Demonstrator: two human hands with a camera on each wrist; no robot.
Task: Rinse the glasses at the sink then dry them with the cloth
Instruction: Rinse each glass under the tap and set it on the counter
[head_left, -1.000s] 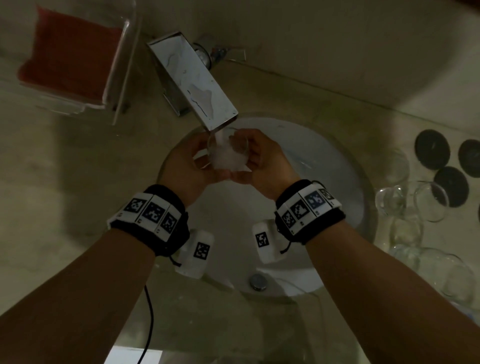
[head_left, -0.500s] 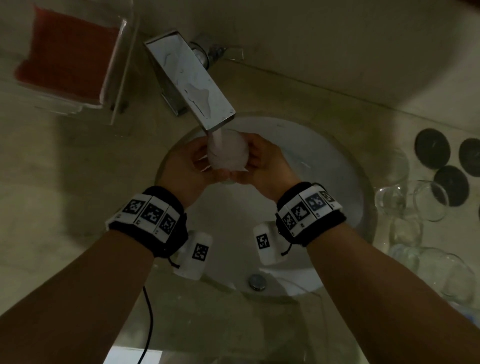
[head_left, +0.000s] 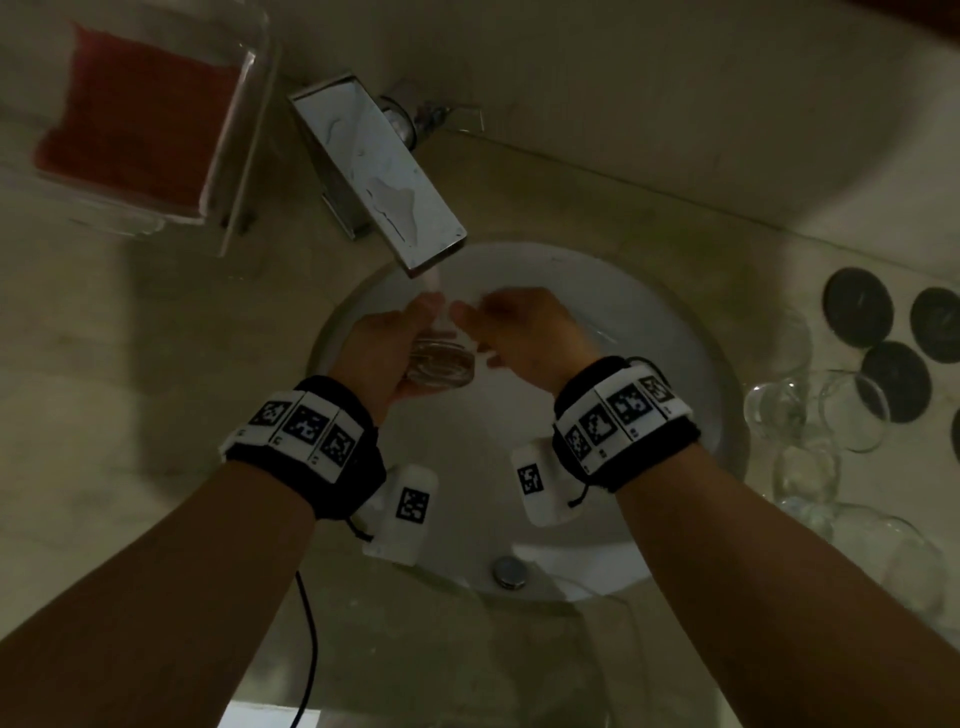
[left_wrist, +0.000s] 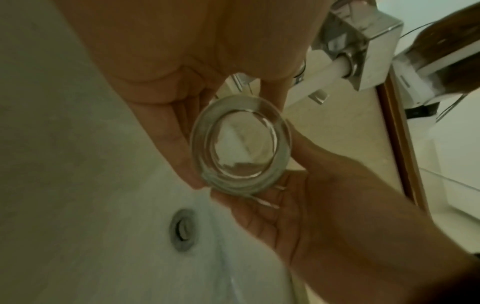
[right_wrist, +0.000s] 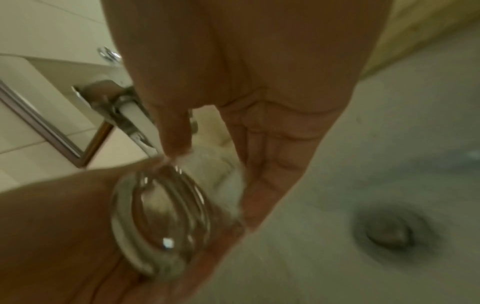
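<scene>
Two hands hold one glass (head_left: 441, 364) over the white sink (head_left: 675, 332), just under the end of the shiny tap (head_left: 384, 171). Water runs from the tap. The glass lies tipped on its side, with its thick round bottom toward the near side.

The left hand (head_left: 382, 345) has its fingers and thumb curled round the glass. In the left wrist view the fingers (left_wrist: 171, 139) lie along one side of it. The right hand (head_left: 519, 332) touches the other side of the glass, with its fingers (right_wrist: 272, 156) mostly straight and its thumb near the rim.

The drain (head_left: 510, 570) sits at the near side of the sink. More glasses (head_left: 810, 410) stand on the counter to the right of the sink. Dark round coasters (head_left: 857, 306) lie beyond them, far right. A red cloth (head_left: 135, 119) lies in a clear tray (head_left: 244, 130), far left.

Both wrists wear black bands with black and white square codes. There are no words to read.
</scene>
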